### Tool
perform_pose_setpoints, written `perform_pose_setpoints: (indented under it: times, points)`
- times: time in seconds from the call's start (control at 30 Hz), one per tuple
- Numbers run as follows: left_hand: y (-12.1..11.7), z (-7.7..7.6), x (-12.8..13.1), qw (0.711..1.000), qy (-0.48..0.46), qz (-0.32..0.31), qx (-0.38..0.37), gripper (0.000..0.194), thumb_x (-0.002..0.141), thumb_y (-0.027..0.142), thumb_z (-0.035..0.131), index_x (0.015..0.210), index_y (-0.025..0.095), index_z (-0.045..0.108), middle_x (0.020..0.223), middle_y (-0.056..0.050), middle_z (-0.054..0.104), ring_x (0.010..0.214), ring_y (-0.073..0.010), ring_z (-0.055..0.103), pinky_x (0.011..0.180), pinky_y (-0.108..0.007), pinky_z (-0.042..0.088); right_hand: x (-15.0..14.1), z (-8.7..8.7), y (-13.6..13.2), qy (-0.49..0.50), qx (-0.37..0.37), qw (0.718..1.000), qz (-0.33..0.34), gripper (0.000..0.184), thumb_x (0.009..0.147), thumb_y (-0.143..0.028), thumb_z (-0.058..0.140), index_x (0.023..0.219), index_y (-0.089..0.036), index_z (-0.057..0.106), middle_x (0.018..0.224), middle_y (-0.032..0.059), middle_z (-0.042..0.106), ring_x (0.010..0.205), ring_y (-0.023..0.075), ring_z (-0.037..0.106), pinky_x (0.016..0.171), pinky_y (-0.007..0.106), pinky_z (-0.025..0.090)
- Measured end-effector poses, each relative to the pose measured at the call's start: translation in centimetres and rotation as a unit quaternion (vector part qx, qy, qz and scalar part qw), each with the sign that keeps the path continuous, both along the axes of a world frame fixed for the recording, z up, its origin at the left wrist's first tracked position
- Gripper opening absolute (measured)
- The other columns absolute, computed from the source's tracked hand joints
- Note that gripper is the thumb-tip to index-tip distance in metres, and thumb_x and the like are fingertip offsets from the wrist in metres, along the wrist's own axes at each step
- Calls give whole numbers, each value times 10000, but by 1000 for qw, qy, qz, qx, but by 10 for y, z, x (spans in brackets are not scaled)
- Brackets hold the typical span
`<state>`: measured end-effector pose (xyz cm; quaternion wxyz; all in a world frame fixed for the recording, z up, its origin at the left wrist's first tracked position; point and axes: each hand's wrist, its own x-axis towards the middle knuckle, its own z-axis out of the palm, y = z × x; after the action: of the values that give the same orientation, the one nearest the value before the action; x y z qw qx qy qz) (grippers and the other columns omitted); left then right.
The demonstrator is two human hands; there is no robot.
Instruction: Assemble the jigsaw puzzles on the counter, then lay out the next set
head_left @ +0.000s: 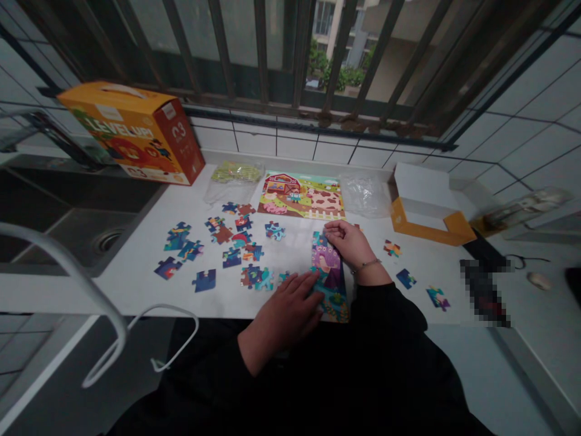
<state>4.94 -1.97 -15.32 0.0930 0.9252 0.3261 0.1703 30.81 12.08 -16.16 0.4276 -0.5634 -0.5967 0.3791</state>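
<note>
Left hand (pixel 285 312) and right hand (pixel 347 243) flat, apart on joined jigsaw pieces (pixel 329 284) at 6 o'clock; sideways push could break joins.

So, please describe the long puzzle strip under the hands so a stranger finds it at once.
On the white counter, find the colourful farm picture with a red barn. Below it, between the left hand and right hand, lies a strip of joined jigsaw pieces. Unlike the loose pieces nearby, it is long and shows a purple figure.
</note>
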Motion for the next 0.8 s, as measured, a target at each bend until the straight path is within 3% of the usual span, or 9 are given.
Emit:
perform_pose_setpoints:
  times: [0.23, 0.37, 0.47, 0.6, 0.8]
  points:
    - [1, 2, 1, 999, 27, 5, -24, 360, 1083, 411, 594, 1394, 238, 642, 1740, -174, 449, 1605, -364, 455, 1336, -638, 337, 0, -2, 3, 38, 4, 999, 0, 327, 826, -380, 810, 1101, -216, 744, 957, 50, 777, 880, 192, 732, 863, 360, 630]
    - [5, 1, 4, 999, 29, 14, -33, 536, 1094, 492, 575, 1534, 186, 556, 1701, -181, 505, 1582, -357, 481, 1351, -635, 309, -2, -3, 3, 50, 1, 999, -5, 350, 835, -433, 796, 1101, -214, 736, 922, 38, 755, 817, 181, 711, 796, 340, 616]
    - [11, 1, 13, 999, 23, 28, -24, 595, 1105, 541, 560, 1559, 159, 534, 1640, -181, 572, 1536, -348, 529, 1361, -624, 289, -3, -3, 4, 23, 10, 1000, -6, 319, 851, -427, 773, 1090, -219, 736, 916, 37, 754, 814, 186, 713, 800, 350, 615]
    - [19, 3, 26, 999, 12, 41, -4, 571, 1073, 575, 621, 1459, 155, 598, 1702, -205, 491, 1615, -364, 430, 1369, -585, 285, -2, -3, 4, -44, 43, 998, -5, 249, 884, -400, 744, 1064, -228, 739, 954, 53, 785, 892, 220, 747, 898, 410, 622]
    - [21, 4, 30, 999, 10, 49, -19, 602, 1040, 608, 653, 1411, 137, 596, 1678, -245, 504, 1577, -388, 482, 1352, -582, 320, -1, -3, 3, -99, 68, 993, 12, 182, 904, -353, 721, 1051, -248, 739, 1001, 52, 808, 934, 237, 768, 955, 439, 614]
